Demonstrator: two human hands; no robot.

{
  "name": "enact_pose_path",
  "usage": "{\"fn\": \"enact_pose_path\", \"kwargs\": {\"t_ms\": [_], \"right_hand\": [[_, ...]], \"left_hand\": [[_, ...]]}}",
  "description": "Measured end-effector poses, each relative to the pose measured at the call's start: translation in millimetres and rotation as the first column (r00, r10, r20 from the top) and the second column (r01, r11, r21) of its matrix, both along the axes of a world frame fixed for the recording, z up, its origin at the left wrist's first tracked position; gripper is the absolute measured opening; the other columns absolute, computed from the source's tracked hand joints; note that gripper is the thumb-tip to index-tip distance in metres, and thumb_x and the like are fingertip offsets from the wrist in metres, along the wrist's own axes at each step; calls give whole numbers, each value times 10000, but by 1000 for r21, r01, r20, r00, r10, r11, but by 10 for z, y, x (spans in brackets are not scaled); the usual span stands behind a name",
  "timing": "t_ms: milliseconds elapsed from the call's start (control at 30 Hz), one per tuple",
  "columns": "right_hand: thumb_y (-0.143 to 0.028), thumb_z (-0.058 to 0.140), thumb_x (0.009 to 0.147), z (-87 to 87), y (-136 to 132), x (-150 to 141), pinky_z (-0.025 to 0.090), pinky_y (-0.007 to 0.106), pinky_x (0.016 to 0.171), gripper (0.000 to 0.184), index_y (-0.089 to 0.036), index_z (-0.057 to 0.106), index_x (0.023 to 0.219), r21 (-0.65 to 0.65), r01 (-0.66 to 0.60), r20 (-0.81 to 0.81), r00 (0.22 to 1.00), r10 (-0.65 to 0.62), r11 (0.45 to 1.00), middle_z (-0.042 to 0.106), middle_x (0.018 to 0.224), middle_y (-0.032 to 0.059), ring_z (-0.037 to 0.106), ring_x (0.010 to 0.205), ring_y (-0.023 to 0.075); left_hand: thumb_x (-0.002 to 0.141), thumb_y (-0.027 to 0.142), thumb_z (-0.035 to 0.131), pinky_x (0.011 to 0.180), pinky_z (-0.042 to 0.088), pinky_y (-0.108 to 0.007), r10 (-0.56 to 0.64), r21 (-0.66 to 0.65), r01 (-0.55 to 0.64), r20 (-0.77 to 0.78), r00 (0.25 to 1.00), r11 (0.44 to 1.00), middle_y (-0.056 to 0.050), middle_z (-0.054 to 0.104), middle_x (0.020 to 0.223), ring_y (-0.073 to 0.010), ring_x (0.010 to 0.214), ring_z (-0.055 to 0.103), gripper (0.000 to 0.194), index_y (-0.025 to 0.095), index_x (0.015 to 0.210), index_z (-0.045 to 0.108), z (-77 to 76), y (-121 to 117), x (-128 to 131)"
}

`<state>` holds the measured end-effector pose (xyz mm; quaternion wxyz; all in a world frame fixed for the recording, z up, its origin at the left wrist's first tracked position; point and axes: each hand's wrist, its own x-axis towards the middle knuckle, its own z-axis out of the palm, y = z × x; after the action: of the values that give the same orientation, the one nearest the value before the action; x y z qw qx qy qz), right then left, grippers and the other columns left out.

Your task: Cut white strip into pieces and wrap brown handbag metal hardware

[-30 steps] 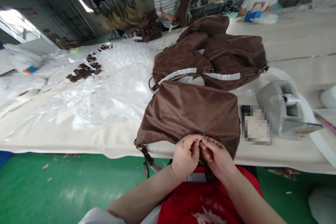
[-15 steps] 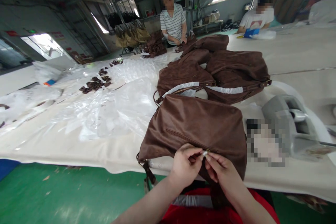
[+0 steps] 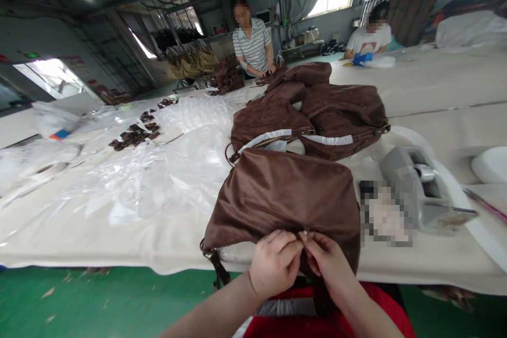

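left hand (image 3: 275, 265) had rolled knuckles-up and curled nearly closed, couldn't tell on what. right hand (image 3: 327, 260) pinched a tiny pale bit (image 3: 304, 233), over the brown bag (image 3: 289, 187) at the near side of the table (image 3: 119, 245).

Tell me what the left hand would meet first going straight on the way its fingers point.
Most likely the fingertips of the right hand, right in front of the left hand over the brown bag; exact depth there is unclear.
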<state>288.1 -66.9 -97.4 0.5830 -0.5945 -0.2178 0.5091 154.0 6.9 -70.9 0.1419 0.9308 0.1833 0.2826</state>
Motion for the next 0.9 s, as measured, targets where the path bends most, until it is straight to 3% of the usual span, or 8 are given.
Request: {"fn": "enact_pose_path", "kwargs": {"t_ms": [100, 233, 300, 367, 433, 567, 800, 900], "right_hand": [[-459, 576, 830, -2, -56, 22, 280, 281, 460, 306, -228, 536, 634, -38, 6, 419, 908, 11, 999, 494, 484, -12, 453, 434, 147], [-254, 481, 893, 13, -134, 23, 318, 313, 551, 185, -206, 587, 749, -114, 39, 894, 440, 85, 993, 651, 672, 87, 601, 593, 218], [-220, 425, 920, 31, -122, 10, 314, 312, 533, 197, -183, 595, 827, -187, 35, 963, 205, 176, 982, 663, 717, 105, 617, 595, 215], [-186, 414, 925, 46, -74, 3, 326, 301, 524, 187, -165, 598, 899, -230, -3, 971, 63, 229, 973, 671, 763, 106, 638, 620, 204], [-163, 434, 921, 51, -21, 14, 336, 289, 520, 165, -159, 596, 955, -236, -37, 972, 11, 236, 971, 677, 785, 91, 649, 633, 192], [-197, 431, 962, 31, -8, 97, 342, 283, 513, 170, -180, 596, 925, -215, -39, 977, 7, 215, 976, 681, 790, 56, 648, 616, 174], [-230, 440, 983, 13, -99, 229, 360, 272, 517, 196, -183, 583, 857, -163, 80, 986, -28, 165, 983, 671, 790, 52, 657, 620, 166], [-256, 430, 990, 45, -38, 258, 357, 263, 493, 205, -177, 582, 877, -206, 128, 978, 16, 206, 970, 677, 793, 63, 658, 598, 165]], "left_hand": [[893, 139, 479, 747, 519, -265, 60, -188, -61, -14, 998, 980, -54, 664, 869, -160, 805, 629, 175, 187, 924, 644, 179, 154, 141], [884, 207, 579, 713, 499, -250, -131, -143, 100, -234, 963, 985, -20, 667, 804, -157, 759, 634, 117, 211, 838, 686, 364, 419, 399], [853, 255, 645, 704, 498, -257, -205, -72, 192, -331, 921, 979, -19, 666, 798, -170, 758, 638, 71, 211, 839, 698, 424, 519, 513], [824, 266, 683, 690, 500, -266, -216, 2, 240, -432, 876, 971, -24, 664, 807, -181, 757, 644, 66, 204, 838, 701, 478, 580, 612], [827, 257, 674, 679, 505, -283, -192, 88, 285, -551, 812, 954, -41, 664, 826, -198, 765, 652, 78, 183, 844, 697, 525, 596, 697], [849, 146, 594, 665, 504, -313, -176, 185, 408, -693, 699, 894, -83, 664, 808, -217, 752, 651, 102, 120, 813, 686, 542, 522, 811], [857, 177, 550, 726, 508, -322, -143, 223, 382, -670, 728, 897, -81, 654, 855, -210, 791, 632, 135, 132, 814, 670, 452, 532, 828], [863, 233, 533, 749, 505, -311, -137, 209, 350, -651, 747, 913, -62, 649, 877, -198, 809, 624, 157, 159, 811, 661, 444, 597, 806]]}}
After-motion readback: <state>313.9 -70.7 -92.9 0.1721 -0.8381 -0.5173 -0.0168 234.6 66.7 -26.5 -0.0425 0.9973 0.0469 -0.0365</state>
